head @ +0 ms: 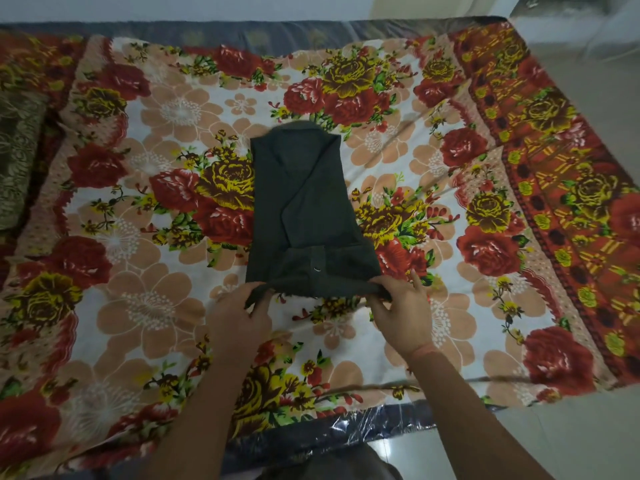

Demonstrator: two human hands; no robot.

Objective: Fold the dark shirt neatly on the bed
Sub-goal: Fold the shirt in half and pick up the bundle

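Note:
The dark shirt (304, 209) lies in the middle of the bed as a long narrow strip, sides folded inward, collar end far from me. Its near end is turned up, showing a placket with a small button. My left hand (239, 313) pinches the near left corner of that end. My right hand (398, 313) pinches the near right corner, with the other fingers spread. Both corners are lifted slightly off the floral bedsheet (145, 306).
A brownish patterned pillow (19, 157) lies at the bed's left edge. The mattress edge wrapped in clear plastic (381, 424) runs along the near side. Pale tiled floor (571, 438) lies to the right and in front.

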